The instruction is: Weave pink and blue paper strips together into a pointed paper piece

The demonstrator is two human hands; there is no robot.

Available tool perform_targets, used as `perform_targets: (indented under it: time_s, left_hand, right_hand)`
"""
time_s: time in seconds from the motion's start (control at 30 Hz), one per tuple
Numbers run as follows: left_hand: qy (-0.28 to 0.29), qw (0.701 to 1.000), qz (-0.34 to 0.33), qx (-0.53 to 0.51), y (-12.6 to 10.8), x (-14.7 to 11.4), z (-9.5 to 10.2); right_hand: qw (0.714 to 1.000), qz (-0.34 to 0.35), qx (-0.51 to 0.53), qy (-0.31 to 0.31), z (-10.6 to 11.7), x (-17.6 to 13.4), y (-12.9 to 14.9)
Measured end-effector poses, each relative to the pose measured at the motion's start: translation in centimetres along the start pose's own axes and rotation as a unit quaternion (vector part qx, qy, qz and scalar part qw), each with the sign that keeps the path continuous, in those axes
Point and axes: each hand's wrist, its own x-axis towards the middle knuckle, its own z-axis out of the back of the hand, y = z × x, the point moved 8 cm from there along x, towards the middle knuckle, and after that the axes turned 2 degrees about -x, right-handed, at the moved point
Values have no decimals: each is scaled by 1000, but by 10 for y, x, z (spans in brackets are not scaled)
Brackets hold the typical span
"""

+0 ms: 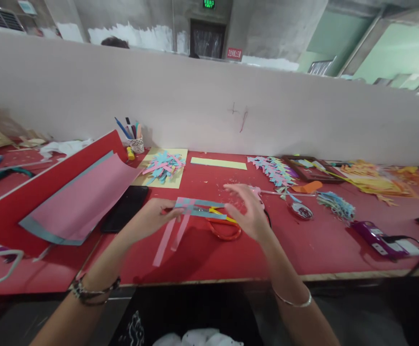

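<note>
My left hand (154,216) pinches the left end of some blue and pink paper strips (184,203), which cross each other like a weave. Two pink tails hang down toward the table, and the blue tails point right. Close to those blue ends is my right hand (247,211), its fingers apart and holding nothing; whether its thumb touches a strip I cannot tell. Under the strips lies a pair of scissors (227,230) with orange-red and yellow handles, its blades partly hidden. A pink glue gun (255,191) sits behind my right hand, mostly covered.
Pink and blue sheets (83,197) lean on a red board at left, by a black phone (126,207). Behind are a pen cup (136,144), a pile of paper snippets (163,166) and braided paper chains (272,169). A purple device (378,239) lies right.
</note>
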Motion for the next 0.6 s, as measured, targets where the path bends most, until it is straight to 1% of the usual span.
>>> perform_targets:
  time_s: [0.07,0.1,0.13,0.17,0.27,0.4,0.53,0.6]
  left_hand:
    - [50,999,-6,11,-3,0,-7]
    - [70,997,-11,9,-4,0,-10]
    - [87,996,-14,7,-6,0,-14]
    - [97,995,-16,6,-7,0,-16]
    - [88,996,-23,11,-8,0,-14]
    - [66,996,-54,26,-14,-3,-5]
    - [58,995,-73,35,-15,-4,-4]
    - [45,996,-73,37,-12,-1,-2]
  right_hand:
    - [992,39,-50,111,-26,-2,13]
    - [984,52,-63,155,-39,-4,18]
    - [978,59,-73,187,-50,-5,20]
    - [973,62,-81,205,-58,-6,21]
    - [975,53,-82,202,-67,-3,21]
    - [979,18,-52,197,-66,-1,15]
    - [976,24,-17,217,-68,-1,18]
    - [979,18,-5,205,-68,2,16]
